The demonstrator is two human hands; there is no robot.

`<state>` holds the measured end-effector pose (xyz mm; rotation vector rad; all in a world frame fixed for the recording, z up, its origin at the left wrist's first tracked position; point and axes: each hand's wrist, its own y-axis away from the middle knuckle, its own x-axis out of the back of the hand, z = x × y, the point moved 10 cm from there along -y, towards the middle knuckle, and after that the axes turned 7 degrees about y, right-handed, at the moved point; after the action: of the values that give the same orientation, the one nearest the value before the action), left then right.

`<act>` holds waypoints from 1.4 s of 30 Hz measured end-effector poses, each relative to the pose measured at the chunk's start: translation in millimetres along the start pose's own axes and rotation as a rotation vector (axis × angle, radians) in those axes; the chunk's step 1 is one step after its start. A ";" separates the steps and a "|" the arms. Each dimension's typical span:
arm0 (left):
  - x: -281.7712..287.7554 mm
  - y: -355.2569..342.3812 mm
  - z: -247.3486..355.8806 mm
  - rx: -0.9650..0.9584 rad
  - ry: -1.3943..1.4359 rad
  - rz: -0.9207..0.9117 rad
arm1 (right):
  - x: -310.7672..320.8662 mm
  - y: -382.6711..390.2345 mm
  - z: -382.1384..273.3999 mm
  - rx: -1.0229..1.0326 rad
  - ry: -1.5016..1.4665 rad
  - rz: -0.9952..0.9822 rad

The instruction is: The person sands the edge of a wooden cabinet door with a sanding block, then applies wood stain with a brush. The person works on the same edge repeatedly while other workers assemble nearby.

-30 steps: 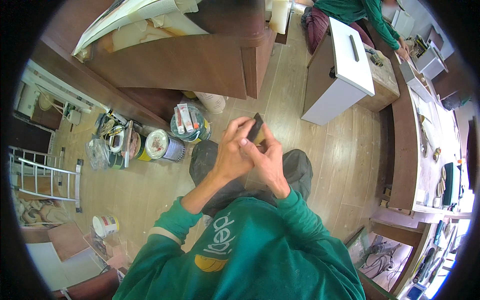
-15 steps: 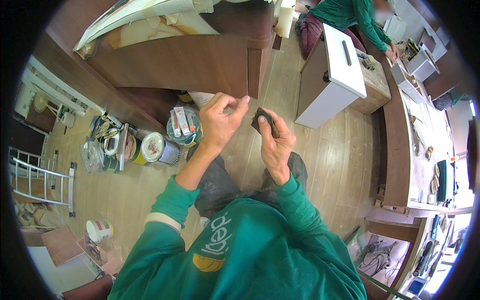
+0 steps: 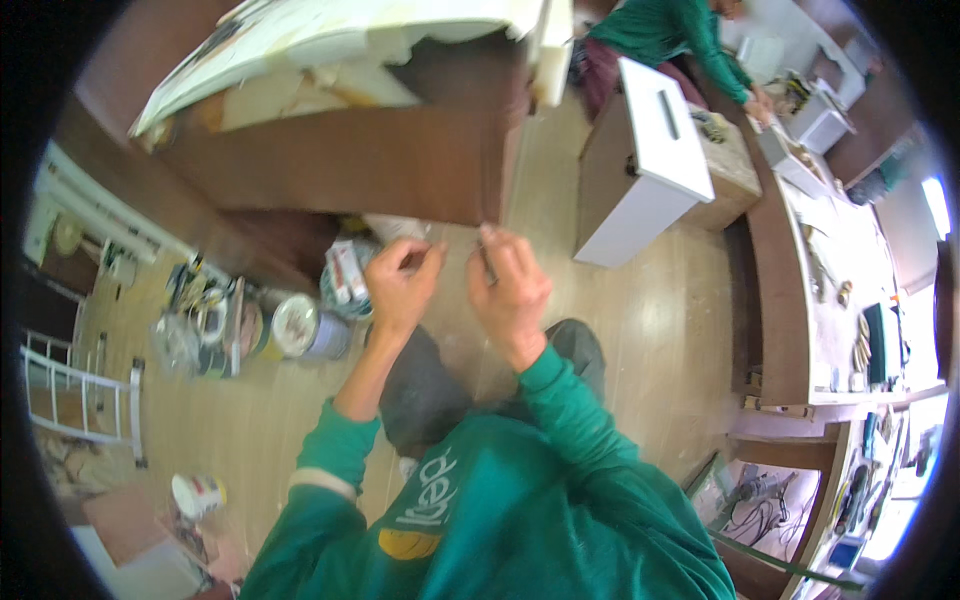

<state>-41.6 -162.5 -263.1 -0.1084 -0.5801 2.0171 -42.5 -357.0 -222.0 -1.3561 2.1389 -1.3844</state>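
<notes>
My right hand [image 3: 510, 290] is closed around a small dark block or pad [image 3: 484, 262], mostly hidden by the fingers and motion blur, just below the corner of the brown wooden cabinet [image 3: 350, 165]. My left hand [image 3: 398, 285] is left of it at a similar height, fingers loosely curled and thumb apart, with nothing visible in it. A torn pale layer [image 3: 320, 85] shows along the cabinet's upper part. My dark-clad legs are below both hands.
Buckets and cans [image 3: 295, 325] stand left of my legs, with an aluminum ladder [image 3: 85, 390] beyond. A white drawer cabinet [image 3: 660, 135] stands ahead right. A co-worker in green [image 3: 660, 30] works behind it. A cluttered workbench [image 3: 830, 300] runs along the right.
Both my hands have moved left, and the dark piece has become mostly hidden in my right hand. My left hand came off it earlier and has since lowered. The view has shifted.
</notes>
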 end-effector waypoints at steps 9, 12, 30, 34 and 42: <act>-0.5 1.6 -14.0 0.154 0.117 -0.023 | 0.4 -13.1 -19.5 0.002 -0.019 0.000; 13.3 6.6 7.5 0.005 0.112 -0.028 | 10.7 -7.4 -13.8 -0.035 -0.052 0.008; 168.5 -196.6 288.1 -0.865 -0.343 0.215 | -1.8 -11.0 -9.0 -0.057 -0.030 0.011; 170.9 -228.9 257.5 -0.768 -0.626 0.225 | 0.2 -15.5 -17.7 -0.015 0.011 0.024; 126.1 -263.4 247.0 -1.035 -0.845 0.094 | 2.3 -13.2 -24.7 0.091 0.167 0.021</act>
<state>30.2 -39.9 92.0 0.1156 -2.1371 1.5819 -51.8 -346.0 -197.9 -1.2208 2.1555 -1.6173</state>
